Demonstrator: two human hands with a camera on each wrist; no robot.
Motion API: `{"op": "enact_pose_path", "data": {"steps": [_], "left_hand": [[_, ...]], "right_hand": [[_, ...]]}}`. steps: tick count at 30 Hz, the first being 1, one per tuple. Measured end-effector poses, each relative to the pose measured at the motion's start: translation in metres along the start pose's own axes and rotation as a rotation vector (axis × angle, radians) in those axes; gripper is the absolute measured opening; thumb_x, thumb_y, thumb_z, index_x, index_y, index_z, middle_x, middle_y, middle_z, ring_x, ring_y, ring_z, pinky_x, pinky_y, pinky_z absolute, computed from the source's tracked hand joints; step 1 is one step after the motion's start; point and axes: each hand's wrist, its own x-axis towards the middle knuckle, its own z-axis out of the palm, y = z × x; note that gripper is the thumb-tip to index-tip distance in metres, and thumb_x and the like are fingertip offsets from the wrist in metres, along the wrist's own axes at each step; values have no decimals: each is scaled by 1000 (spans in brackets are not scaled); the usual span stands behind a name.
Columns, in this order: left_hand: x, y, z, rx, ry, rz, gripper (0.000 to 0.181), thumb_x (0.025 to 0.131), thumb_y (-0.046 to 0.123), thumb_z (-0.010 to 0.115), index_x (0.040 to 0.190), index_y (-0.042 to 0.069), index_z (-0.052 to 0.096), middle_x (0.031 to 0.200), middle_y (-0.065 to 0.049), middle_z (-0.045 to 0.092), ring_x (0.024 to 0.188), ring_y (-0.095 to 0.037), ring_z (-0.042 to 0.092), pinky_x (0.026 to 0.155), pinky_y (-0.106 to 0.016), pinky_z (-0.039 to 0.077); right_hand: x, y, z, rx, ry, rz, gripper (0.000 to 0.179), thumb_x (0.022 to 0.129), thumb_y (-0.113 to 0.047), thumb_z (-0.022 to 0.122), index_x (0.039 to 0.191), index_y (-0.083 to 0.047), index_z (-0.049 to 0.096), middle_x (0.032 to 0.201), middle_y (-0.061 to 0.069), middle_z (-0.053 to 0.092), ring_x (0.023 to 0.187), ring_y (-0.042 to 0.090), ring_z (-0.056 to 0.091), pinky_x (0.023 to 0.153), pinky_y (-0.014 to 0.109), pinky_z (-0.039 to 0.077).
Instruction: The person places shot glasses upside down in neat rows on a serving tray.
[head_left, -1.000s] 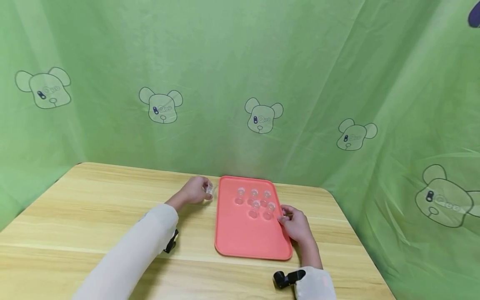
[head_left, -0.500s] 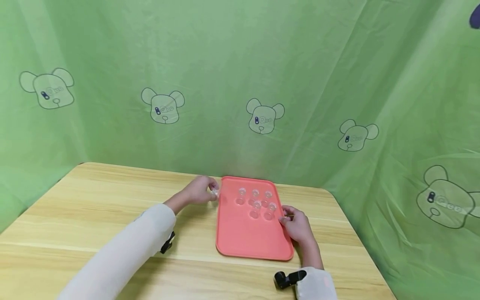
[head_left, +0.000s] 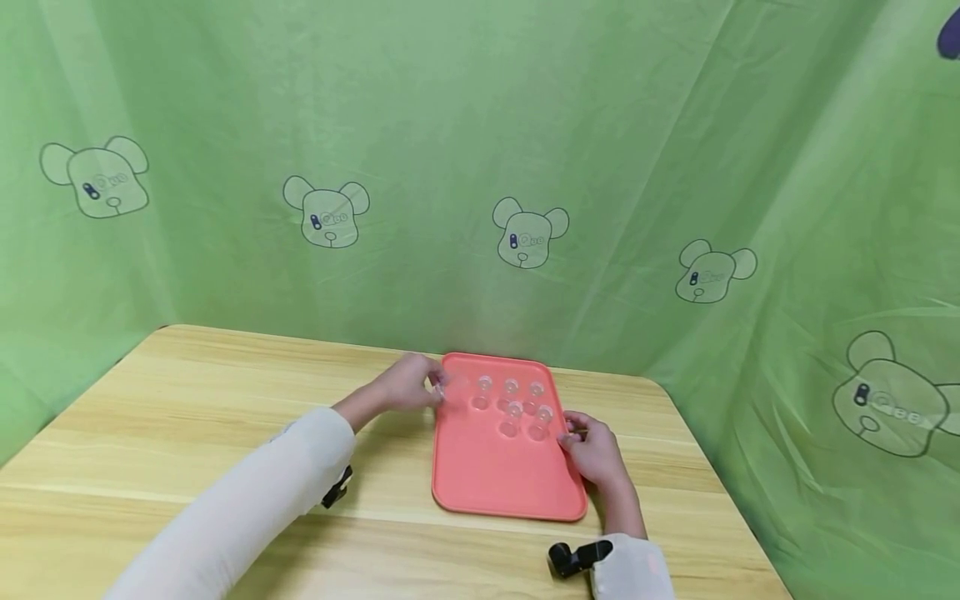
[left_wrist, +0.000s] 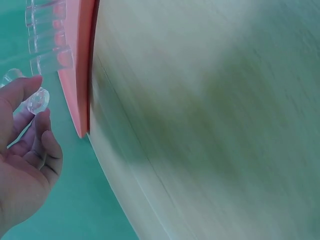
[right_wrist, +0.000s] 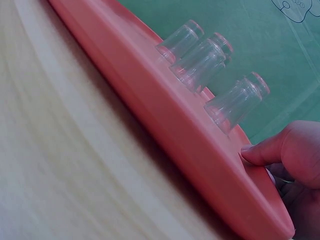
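Note:
My left hand (head_left: 411,383) is at the far left edge of the red tray (head_left: 498,479), pinching a small clear shot glass (left_wrist: 37,101) between thumb and fingers. That glass lies tilted, its thick base toward the fingertips in the left wrist view. On the tray's far half, several matching shot glasses (right_wrist: 237,105) stand upside down in two rows, thick bases up. My right hand (head_left: 595,452) grips the tray's right rim, thumb on top in the right wrist view; its other fingers are partly hidden beyond the rim.
The tray lies on a wooden table (head_left: 187,408). Behind and to the right hangs a green curtain (head_left: 420,275) printed with bear heads. Black wrist cameras (head_left: 577,557) sit at both sleeves.
My left hand has moved right with the shot glass, from beside the tray to over its left rim. The right hand keeps its grip on the tray.

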Motion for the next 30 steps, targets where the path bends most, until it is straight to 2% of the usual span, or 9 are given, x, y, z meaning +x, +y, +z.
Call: {"op": "enact_pose_path", "data": {"steps": [7, 17, 26, 30], "left_hand": [[1, 7, 3, -9, 10, -6, 21, 83, 11, 77, 102, 3, 75, 89, 2, 70, 90, -22, 65, 81, -32, 52], [1, 16, 7, -35, 11, -41, 17, 84, 16, 80, 98, 7, 74, 87, 3, 68, 72, -13, 57, 63, -26, 49], [3, 22, 11, -52, 17, -41, 18, 84, 18, 80, 97, 8, 73, 84, 3, 67, 73, -13, 58, 64, -27, 50], [5, 25, 11, -35, 34, -26, 17, 86, 21, 78, 97, 9, 73, 85, 4, 68, 77, -12, 60, 71, -28, 52]], "right_hand": [[0, -2, 0, -4, 0, -7, 44, 97, 2, 60, 141, 4, 56, 117, 20, 60, 95, 27, 57, 76, 30, 49], [1, 1, 0, -8, 1, -4, 44, 97, 1, 60, 141, 4, 55, 117, 20, 60, 96, 27, 57, 77, 30, 49], [2, 3, 0, -1, 1, -3, 44, 97, 2, 62, 140, 4, 55, 116, 20, 60, 94, 27, 56, 76, 30, 48], [2, 4, 1, 1, 1, -4, 44, 96, 2, 62, 140, 4, 55, 116, 20, 60, 93, 26, 56, 75, 29, 48]]}}
